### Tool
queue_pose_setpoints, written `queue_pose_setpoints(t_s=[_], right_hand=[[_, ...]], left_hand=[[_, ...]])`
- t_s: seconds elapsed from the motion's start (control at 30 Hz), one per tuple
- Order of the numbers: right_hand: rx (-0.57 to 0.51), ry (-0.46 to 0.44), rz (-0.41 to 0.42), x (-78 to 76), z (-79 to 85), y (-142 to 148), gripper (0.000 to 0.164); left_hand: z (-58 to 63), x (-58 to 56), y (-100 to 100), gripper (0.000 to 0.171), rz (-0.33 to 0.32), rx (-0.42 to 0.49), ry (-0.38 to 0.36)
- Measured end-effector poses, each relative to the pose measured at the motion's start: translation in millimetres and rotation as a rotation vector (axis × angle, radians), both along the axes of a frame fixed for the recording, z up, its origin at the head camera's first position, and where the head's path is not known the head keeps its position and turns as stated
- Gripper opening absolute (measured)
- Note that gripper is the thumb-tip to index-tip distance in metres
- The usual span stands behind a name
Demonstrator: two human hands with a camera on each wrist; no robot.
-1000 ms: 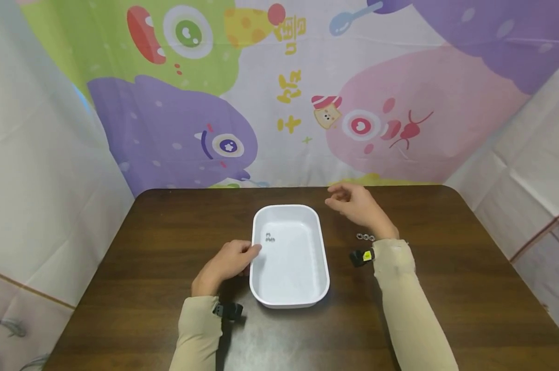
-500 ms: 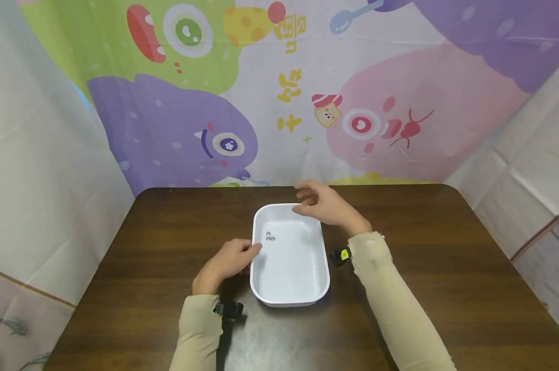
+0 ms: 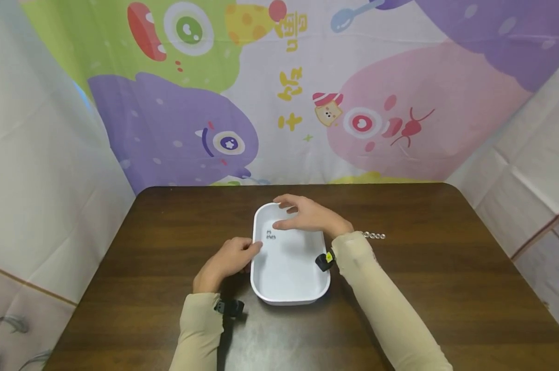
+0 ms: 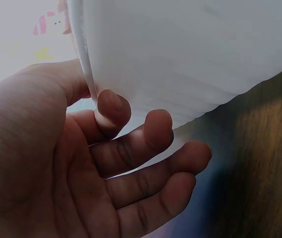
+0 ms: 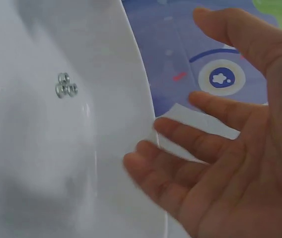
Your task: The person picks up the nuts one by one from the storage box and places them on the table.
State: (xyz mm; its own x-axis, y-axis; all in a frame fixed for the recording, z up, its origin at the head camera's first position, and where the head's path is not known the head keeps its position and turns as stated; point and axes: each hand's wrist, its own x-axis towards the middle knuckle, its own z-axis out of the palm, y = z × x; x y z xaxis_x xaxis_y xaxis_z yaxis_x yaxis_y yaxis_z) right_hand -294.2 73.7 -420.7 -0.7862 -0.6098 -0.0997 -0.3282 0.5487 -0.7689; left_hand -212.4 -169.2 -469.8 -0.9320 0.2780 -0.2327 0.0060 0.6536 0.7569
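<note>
Your L hand point(image 3: 228, 260) grips white tray point(image 3: 290, 281), left rim — R hand point(image 3: 310, 214) released over far end, nr 3 metal rings point(image 5: 66, 87).

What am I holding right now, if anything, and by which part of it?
Your left hand holds the white tray by its left rim, thumb over the edge. Your right hand, open above the tray, holds nothing.

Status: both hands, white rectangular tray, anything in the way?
Left hand gripping white rectangular tray at left rim. Right hand above tray, nothing visibly held. Three small silvery metal rings inside; similar row on brown wooden table. No obstruction visible.
</note>
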Motion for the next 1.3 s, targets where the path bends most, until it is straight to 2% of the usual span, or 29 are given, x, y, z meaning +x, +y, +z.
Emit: queue_pose_setpoints(t_s=[0.13, 0.27, 0.4, 0.63, 0.83, 0.97, 1.3], right_hand=[[0.094, -0.045, 0.017, -2.3, -3.7, -5.6, 0.08], [0.155, -0.041, 0.024, -5.0, -10.0, -11.2, 0.08], [0.177, -0.012, 0.025, -8.4, -17.8, -16.7, 0.078], [0.169, -0.014, 0.022, -12.0, -26.0, -25.0, 0.07], [0.205, 0.018, 0.012, -14.3, -30.2, -28.9, 0.058], [0.213, 0.033, 0.026, -14.6, -32.0, -31.6, 0.044], [0.281, -0.017, -0.014, -9.6, -32.8, -37.1, 0.016]], left_hand=[[0.3, -0.6, -0.2, 0.037, -0.005, -0.004, -0.002], [0.2, -1.4, -1.0, 0.037, -0.011, -0.008, -0.003], [-0.1, -2.4, -1.6, 0.038, -0.015, -0.011, 0.009], [0.7, -2.4, -1.3, 0.038, -0.023, -0.006, 0.018], [1.4, -1.6, -0.7, 0.038, -0.017, -0.007, 0.009], [1.9, -1.5, -0.8, 0.038, -0.016, -0.01, 0.009], [2.9, 0.4, -0.2, 0.037, -0.011, -0.008, -0.005]])
